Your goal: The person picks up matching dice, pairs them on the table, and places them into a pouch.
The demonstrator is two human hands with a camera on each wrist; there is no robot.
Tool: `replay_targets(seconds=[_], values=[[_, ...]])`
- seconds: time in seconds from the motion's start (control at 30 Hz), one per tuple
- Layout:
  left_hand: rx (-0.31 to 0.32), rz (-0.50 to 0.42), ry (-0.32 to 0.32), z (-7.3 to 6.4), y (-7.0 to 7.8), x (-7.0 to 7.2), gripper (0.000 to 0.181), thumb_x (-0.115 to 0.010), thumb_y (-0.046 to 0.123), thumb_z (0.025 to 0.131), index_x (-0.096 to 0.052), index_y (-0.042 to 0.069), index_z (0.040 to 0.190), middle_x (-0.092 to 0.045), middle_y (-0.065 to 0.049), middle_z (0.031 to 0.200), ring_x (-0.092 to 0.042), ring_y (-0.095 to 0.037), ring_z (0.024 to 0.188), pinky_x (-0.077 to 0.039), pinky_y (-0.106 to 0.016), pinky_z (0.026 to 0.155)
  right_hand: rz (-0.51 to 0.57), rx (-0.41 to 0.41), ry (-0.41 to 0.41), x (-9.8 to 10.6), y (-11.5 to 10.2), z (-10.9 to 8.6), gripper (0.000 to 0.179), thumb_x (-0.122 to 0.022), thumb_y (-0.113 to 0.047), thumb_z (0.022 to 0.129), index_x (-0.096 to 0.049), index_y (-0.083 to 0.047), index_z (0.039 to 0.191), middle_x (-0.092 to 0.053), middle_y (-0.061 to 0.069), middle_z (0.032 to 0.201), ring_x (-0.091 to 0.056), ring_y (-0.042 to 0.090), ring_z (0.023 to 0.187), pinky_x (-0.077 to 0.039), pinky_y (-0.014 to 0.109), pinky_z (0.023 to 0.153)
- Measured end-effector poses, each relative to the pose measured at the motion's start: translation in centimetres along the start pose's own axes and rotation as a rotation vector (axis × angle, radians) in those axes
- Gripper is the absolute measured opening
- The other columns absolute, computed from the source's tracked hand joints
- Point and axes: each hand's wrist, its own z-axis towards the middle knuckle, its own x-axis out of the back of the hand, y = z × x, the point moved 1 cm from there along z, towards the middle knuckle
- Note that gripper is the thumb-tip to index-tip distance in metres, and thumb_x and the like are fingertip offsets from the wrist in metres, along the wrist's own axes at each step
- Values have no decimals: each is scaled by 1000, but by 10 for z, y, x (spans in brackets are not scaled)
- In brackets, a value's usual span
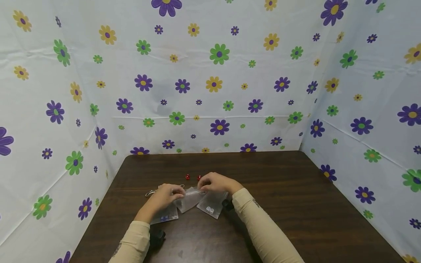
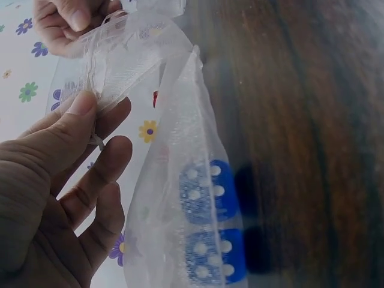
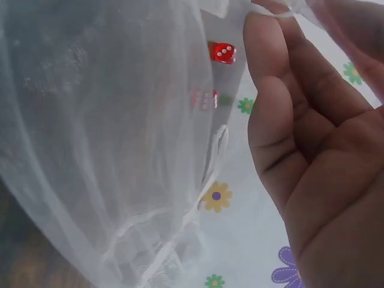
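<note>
A sheer white drawstring pouch (image 1: 189, 203) is held up between both hands near the table's middle. My left hand (image 1: 163, 197) pinches one side of its top between thumb and forefinger. My right hand (image 1: 215, 182) pinches the other side; its fingertips are partly cut off in the right wrist view. No contents show in this pouch. Under the left hand lies a second sheer pouch (image 1: 170, 214) with blue dice (image 2: 210, 192) inside. Below the right hand is a third pouch (image 1: 212, 199) holding clear or white dice (image 1: 209, 210). Two red dice (image 3: 225, 53) lie beyond the hands.
A pale drawstring cord (image 1: 151, 192) loops out left of the left hand. The dark wooden table (image 1: 279, 204) extends to both sides. Flower-printed white cloth (image 1: 197, 73) encloses its back and sides. Black wrist devices (image 1: 157, 239) sit below the forearms.
</note>
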Motion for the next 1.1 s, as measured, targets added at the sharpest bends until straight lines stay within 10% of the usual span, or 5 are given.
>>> replay_targets(seconds=[0.4,1.1], values=[[-42,16,17,-1,-3,1,3,-74,11,91,-76,11,94,-74,4,90,-67,-7,81,-55,-29,72,-80,-97,160,14,25,31,18,-70,-9,97,-73,-5,114,-73,5,107,-66,18,99,-53,37,89],[-16,20,-14,-1,-1,-2,6,-74,14,92,-77,16,97,-74,7,89,-60,-1,75,-51,-26,67,-240,-168,122,-5,56,77,9,-75,-5,92,-76,-8,100,-74,4,100,-67,21,97,-54,37,88]])
